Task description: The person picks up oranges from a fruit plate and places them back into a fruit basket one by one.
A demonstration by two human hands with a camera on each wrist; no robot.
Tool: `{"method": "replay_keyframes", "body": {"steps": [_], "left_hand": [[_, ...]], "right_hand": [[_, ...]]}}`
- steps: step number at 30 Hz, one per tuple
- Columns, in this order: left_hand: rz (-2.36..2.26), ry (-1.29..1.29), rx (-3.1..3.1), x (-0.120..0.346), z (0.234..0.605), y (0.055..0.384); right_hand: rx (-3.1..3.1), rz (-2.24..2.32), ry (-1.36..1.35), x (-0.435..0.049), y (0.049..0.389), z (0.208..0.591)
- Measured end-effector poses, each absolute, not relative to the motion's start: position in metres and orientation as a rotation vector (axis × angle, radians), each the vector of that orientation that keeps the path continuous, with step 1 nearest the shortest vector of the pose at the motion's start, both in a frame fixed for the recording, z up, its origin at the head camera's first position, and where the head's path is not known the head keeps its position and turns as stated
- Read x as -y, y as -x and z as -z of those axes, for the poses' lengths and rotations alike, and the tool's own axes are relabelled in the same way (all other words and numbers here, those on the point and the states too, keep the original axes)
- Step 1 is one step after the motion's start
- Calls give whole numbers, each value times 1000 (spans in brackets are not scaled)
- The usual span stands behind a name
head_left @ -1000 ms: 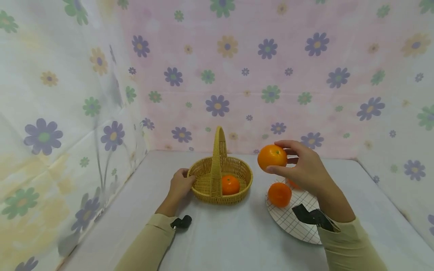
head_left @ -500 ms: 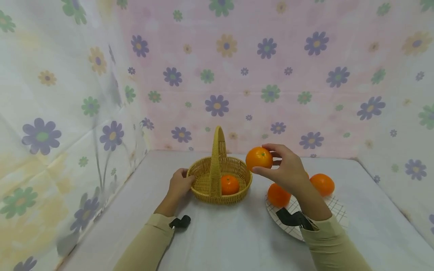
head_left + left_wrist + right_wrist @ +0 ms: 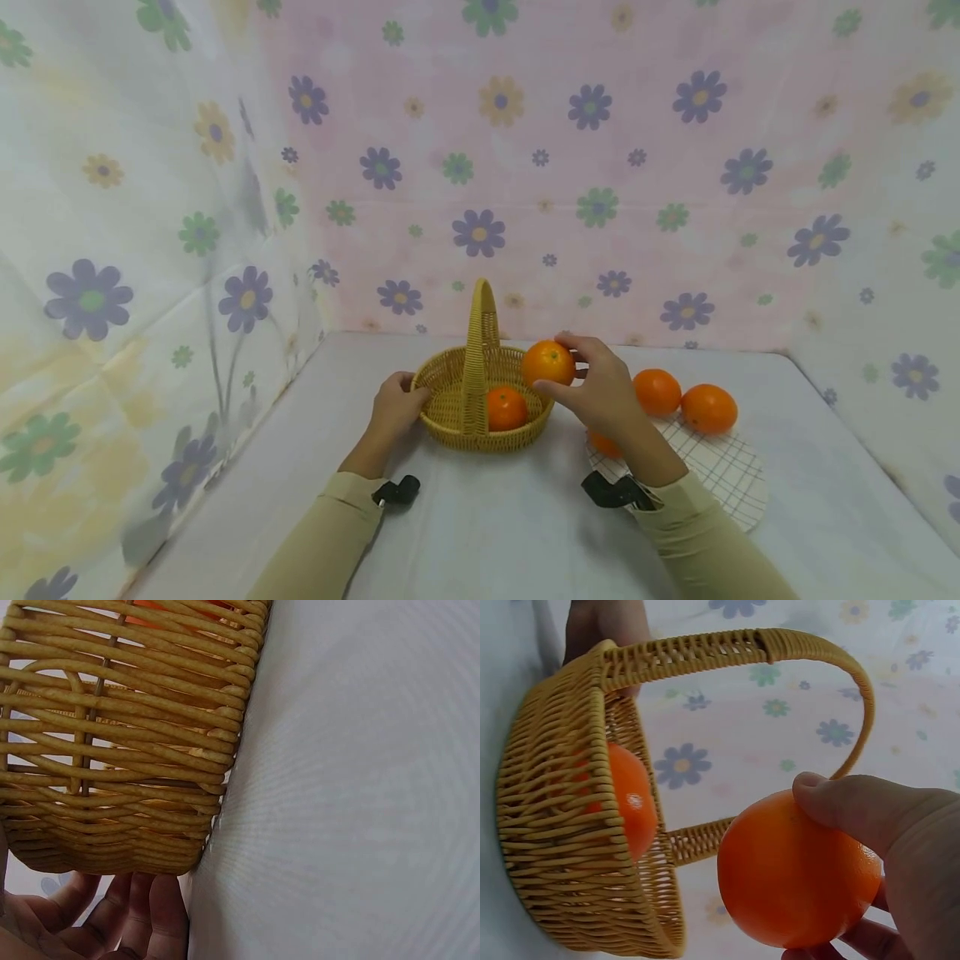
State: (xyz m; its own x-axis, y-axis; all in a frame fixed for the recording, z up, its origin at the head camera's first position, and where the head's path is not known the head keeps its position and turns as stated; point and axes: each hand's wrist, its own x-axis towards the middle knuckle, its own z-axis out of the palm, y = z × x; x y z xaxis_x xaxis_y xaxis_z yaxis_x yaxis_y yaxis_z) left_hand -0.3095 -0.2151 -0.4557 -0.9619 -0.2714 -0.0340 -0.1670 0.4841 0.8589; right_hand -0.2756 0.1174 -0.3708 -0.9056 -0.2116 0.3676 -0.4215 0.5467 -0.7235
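A yellow wicker basket (image 3: pixel 480 440) with a tall arched handle stands on the table, an orange (image 3: pixel 507 409) lying inside its right half. My left hand (image 3: pixel 397 408) grips the basket's left end, thumb over the rim; in the left wrist view its fingers (image 3: pixel 161 915) touch the outer weave. Thumb and fingers of my right hand (image 3: pixel 603 387) hold another orange (image 3: pixel 547 364) over the basket's right rim. The right wrist view shows this held orange (image 3: pixel 795 870) apart from the basket wall, beside the handle (image 3: pixel 705 660).
A white plate with a dark grid pattern (image 3: pixel 723 467) lies to the right. Two oranges, one nearer (image 3: pixel 708 408) and one behind (image 3: pixel 657 392), sit at its far side. A third (image 3: pixel 604 444) is partly hidden by my right forearm. Flowered cloth (image 3: pixel 540 233) walls the table in.
My right hand has carried its orange left and slightly down, from above the plate to the basket's right rim. The left hand and basket have stayed put.
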Motion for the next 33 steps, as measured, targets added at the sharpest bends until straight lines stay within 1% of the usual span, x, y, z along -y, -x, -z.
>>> {"method": "replay_keyframes", "body": {"steps": [13, 20, 33], "left_hand": [[1492, -403, 2611, 215, 455, 308], [1514, -381, 2606, 215, 454, 309], [1506, -386, 2618, 216, 455, 311]], "right_hand": [[2593, -1217, -510, -103, 283, 396], [2617, -1238, -485, -101, 284, 400], [2617, -1177, -537, -95, 285, 408]]}}
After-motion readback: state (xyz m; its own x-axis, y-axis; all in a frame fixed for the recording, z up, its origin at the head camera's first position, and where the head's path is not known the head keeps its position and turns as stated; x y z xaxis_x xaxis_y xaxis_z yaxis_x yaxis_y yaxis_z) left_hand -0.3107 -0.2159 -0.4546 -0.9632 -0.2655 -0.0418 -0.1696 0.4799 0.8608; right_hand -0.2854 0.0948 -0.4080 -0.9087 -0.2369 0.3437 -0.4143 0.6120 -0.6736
